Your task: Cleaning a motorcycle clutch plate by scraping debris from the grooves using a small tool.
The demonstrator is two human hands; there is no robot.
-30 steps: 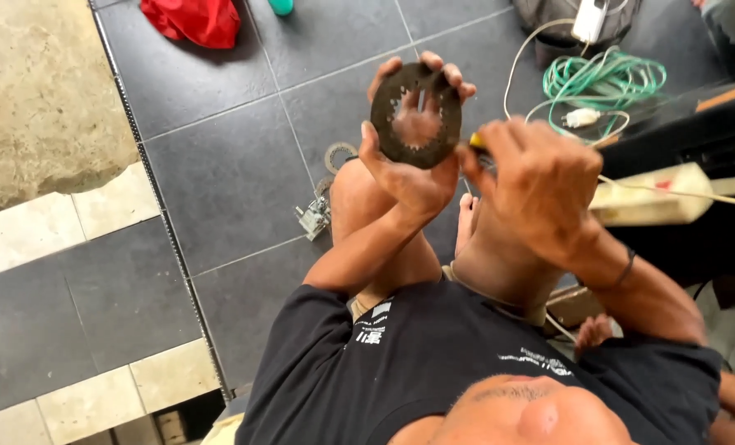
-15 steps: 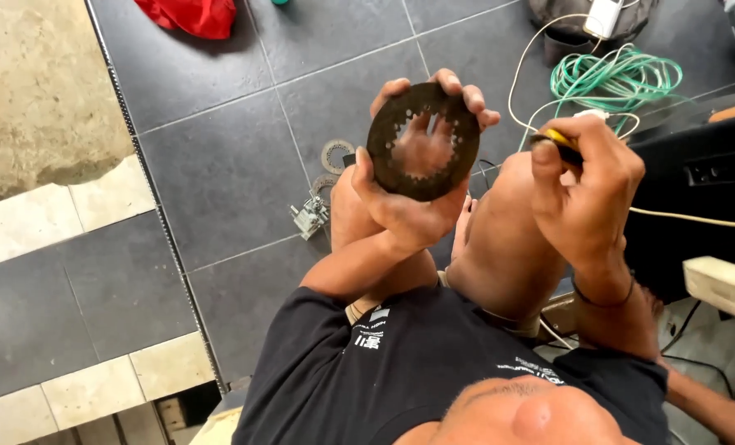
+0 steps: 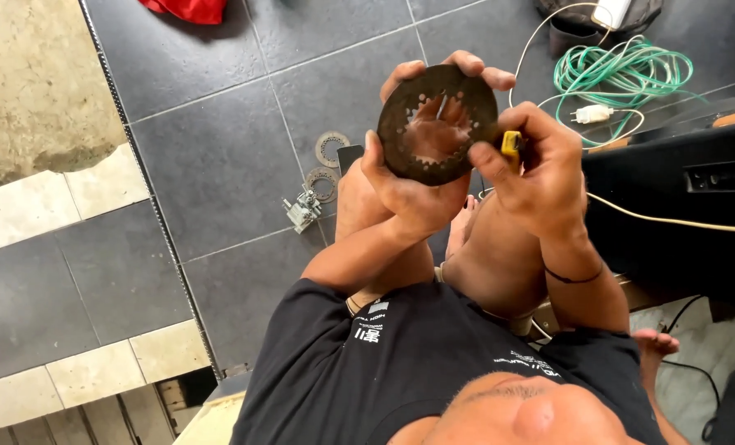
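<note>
Sitting above a dark grey tiled floor (image 3: 219, 165), the left hand (image 3: 413, 194) clamps a dark toothed metal ring (image 3: 437, 124); the right hand (image 3: 540, 169) pinches a small yellow-handled tool (image 3: 512, 142) beside it, green coiled cable (image 3: 623, 74) beyond.

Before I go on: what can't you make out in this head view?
- Yellow-handled tool: its tip is hidden by the right hand and the ring's rim.
- Toothed metal ring: lower edge covered by the left hand.
- Small metal part on the floor: too small to identify.
- Red cloth: cut off by the top edge.
</note>
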